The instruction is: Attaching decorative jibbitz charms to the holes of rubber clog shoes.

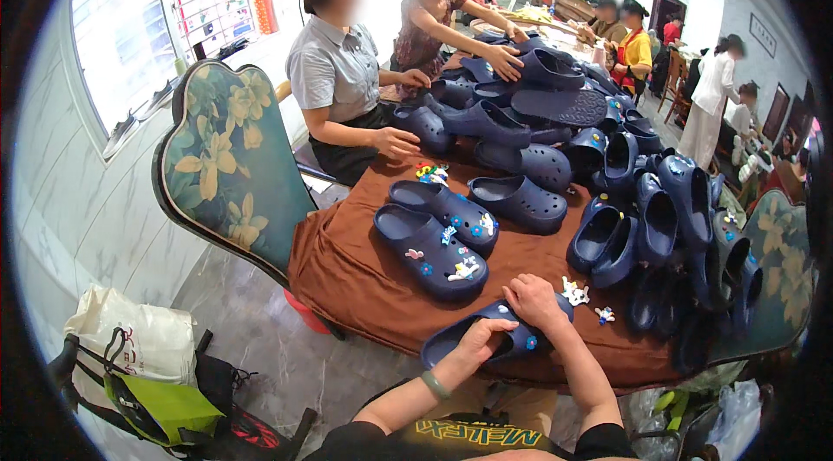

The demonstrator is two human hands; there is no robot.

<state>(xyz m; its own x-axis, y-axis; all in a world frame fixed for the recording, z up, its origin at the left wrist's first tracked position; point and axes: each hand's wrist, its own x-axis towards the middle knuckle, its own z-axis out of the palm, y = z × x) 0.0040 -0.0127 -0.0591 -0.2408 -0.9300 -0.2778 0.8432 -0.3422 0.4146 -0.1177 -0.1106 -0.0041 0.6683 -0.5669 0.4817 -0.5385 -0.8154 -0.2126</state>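
Both hands grasp one navy clog (486, 335): my left hand (482, 337) at its heel, my right hand (533, 299) on top, near small charms (576, 293).

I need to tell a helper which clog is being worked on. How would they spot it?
Start at the brown-covered table and go to its near edge. The navy clog there lies between the left hand and right hand; unlike its neighbours, it is held.
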